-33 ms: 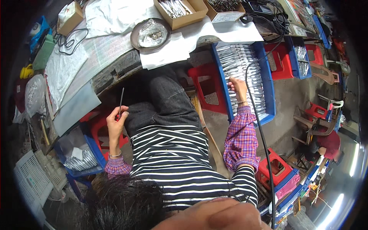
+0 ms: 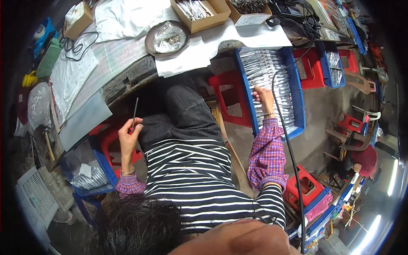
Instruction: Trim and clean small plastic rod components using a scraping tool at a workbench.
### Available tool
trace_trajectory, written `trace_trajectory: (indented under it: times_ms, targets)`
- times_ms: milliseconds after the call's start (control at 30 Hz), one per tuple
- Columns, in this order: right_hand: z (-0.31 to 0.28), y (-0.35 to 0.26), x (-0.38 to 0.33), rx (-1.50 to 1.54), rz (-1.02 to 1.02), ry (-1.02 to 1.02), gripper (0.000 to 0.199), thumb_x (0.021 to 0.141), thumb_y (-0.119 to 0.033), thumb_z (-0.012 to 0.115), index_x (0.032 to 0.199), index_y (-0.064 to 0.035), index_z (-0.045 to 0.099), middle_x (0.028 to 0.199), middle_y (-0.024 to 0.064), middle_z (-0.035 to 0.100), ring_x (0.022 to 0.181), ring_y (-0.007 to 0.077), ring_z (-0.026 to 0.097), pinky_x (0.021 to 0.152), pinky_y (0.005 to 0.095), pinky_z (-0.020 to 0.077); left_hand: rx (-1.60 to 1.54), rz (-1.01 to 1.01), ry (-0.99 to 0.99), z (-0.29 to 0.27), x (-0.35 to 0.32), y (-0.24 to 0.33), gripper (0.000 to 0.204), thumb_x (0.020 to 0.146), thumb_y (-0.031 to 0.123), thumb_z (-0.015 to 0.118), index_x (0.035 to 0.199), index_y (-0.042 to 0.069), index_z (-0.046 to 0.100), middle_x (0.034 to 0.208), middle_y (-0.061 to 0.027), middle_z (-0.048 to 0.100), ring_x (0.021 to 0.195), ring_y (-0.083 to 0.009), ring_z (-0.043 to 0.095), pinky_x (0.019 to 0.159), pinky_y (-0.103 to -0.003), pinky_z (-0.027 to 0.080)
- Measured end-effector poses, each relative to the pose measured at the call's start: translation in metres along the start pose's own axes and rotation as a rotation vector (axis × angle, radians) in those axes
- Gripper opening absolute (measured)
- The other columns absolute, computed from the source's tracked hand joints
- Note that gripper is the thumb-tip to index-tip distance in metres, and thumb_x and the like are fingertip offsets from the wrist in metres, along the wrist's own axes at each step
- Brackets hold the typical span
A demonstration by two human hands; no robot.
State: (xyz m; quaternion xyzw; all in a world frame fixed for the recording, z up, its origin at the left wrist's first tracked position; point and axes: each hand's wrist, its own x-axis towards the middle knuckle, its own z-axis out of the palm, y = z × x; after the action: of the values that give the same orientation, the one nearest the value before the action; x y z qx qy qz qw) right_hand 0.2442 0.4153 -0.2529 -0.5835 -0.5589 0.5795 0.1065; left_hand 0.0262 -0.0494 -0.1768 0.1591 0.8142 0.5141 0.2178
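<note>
My left hand is closed around one end of a thin dark rod, which points up toward the table edge. It is held beside my left knee. Over on the right, my right hand hovers at or touches the silver metal pieces, slim and long, laid in rows in a blue plastic bin. The fingers of that hand are curled together; whatever is between them is too small or hidden to make out.
A red stool stands beside the bin. Another blue bin with silver pieces sits at lower left. On the table are a round dish and a cardboard box. A black cable hangs past my right arm.
</note>
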Motion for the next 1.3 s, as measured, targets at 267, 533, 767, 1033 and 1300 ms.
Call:
trace_trajectory:
  times_ms: [267,533,767,1033,1300]
  targets:
    - [-0.021,0.01,-0.021,0.05,-0.085,-0.049,0.026,0.089,-0.028,0.062,0.103,-0.006,0.061,0.078,-0.0005,0.061,0.055,0.0015,0.05,0.045,0.014,0.0388,-0.027,0.013,-0.018,0.006,0.001,0.004,0.013,0.079,0.002,0.062,0.092,0.0,0.065,0.08,0.0028,0.061,0.069,-0.0032,0.049,0.062,-0.019,0.039]
    - [0.013,-0.026,-0.122,0.163,-0.331,-0.238,0.01,0.094,-0.017,0.05,0.097,-0.0068,0.052,0.081,0.003,0.056,0.054,0.006,0.049,0.044,0.0176,0.0402,0.048,0.101,-0.042,0.011,0.006,0.011,0.007,0.073,-0.001,0.06,0.079,0.001,0.062,0.073,0.0016,0.057,0.06,-0.0043,0.043,0.055,-0.02,0.034]
    - [0.073,-0.046,-0.176,0.145,-0.303,-0.638,0.01,0.093,-0.002,0.047,0.093,-0.0051,0.056,0.08,-0.0024,0.052,0.063,0.0024,0.048,0.052,0.0161,0.0413,0.007,0.119,-0.081,0.019,0.006,0.02,0.009,0.076,0.003,0.064,0.085,0.002,0.066,0.075,-0.0015,0.063,0.061,-0.0055,0.049,0.056,-0.021,0.039]
    - [0.138,-0.056,-0.179,0.118,-0.514,-0.731,0.017,0.091,-0.002,0.051,0.105,0.0008,0.06,0.096,0.0056,0.061,0.084,0.01,0.058,0.073,0.023,0.0483,-0.075,0.096,-0.203,0.021,0.02,0.043,0.013,0.079,0.007,0.064,0.091,0.001,0.066,0.07,0.0027,0.059,0.06,-0.0024,0.043,0.055,-0.019,0.036]
    - [0.166,-0.074,-0.2,-0.453,-1.221,-0.344,0.054,0.091,-0.004,0.046,0.142,0.0009,0.029,0.147,0.0209,0.028,0.137,0.0354,0.026,0.11,0.0425,0.0246,-0.502,0.072,-0.454,0.052,0.02,0.073,0.024,0.083,0.0,0.062,0.106,-0.002,0.064,0.094,-0.0071,0.067,0.087,-0.0118,0.062,0.078,-0.025,0.049]
